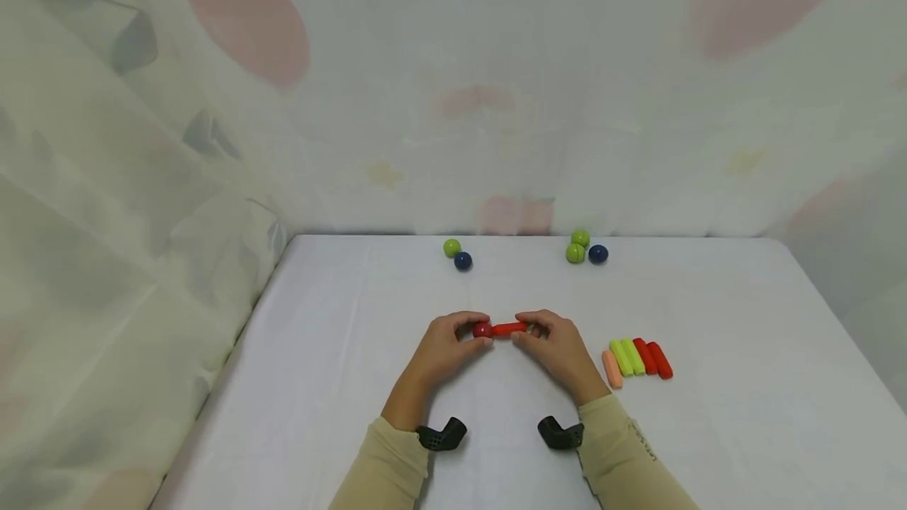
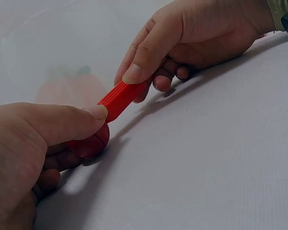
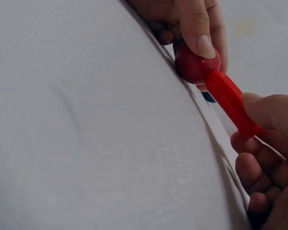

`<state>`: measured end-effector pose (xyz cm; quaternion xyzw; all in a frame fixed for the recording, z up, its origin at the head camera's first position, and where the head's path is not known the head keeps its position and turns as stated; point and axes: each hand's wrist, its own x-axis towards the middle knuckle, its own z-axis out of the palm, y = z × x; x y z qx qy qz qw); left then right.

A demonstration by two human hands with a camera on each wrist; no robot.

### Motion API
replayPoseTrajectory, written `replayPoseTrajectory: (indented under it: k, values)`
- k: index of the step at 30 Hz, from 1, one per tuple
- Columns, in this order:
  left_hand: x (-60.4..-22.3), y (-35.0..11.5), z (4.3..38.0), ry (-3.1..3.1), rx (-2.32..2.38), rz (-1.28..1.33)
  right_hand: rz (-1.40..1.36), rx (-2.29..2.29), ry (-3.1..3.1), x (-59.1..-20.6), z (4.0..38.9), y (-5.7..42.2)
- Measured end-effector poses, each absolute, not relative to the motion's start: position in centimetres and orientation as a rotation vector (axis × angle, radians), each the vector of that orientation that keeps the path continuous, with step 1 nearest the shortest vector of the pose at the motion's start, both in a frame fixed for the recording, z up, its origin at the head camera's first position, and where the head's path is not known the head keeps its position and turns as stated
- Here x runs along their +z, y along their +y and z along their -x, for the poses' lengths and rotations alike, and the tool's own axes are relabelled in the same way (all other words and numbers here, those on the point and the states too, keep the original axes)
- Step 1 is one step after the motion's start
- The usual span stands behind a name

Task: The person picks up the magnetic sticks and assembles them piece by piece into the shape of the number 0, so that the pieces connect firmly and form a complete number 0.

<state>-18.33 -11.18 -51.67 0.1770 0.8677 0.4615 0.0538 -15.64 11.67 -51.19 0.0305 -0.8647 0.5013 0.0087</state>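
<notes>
Between thumb and fingers, my left hand (image 1: pixel 446 346) pinches a glossy dark red ball (image 3: pixel 194 64) with a seam around it. My right hand (image 1: pixel 556 345) pinches the far end of a bright red ridged plastic stick (image 3: pixel 230 103). The stick's other end meets the ball, as the right wrist view shows. Both are held in line, close over the white table, with shadows beneath them. In the left wrist view the left thumb (image 2: pixel 77 122) covers part of the ball, and the right fingers hide one end of the red stick (image 2: pixel 120 99).
Right of the hands lie several short sticks: an orange one (image 1: pixel 612 369), yellow-green ones (image 1: pixel 627 357) and red ones (image 1: pixel 653 358). Toward the back edge sit a green ball (image 1: pixel 452 247) beside a dark blue ball (image 1: pixel 463 261), and two green balls (image 1: pixel 575 253) by another blue ball (image 1: pixel 598 254).
</notes>
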Motion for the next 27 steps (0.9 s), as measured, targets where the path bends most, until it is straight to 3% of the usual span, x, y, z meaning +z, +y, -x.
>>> replayPoseTrajectory:
  k: [10, 16, 27]
  values:
    - [-52.0, -10.5, 18.7, 2.585, 1.455, -0.455, 0.256, 1.814, -2.620, -50.2, 17.6, 12.8]
    - [-52.4, -10.5, 18.7, 2.574, 1.445, -0.456, 0.309, 1.822, -2.608, -48.2, 19.1, 14.1]
    - [-53.0, -8.9, 19.0, 2.547, 1.451, -0.427, 0.402, 1.865, -2.424, -43.1, 24.0, 21.9]
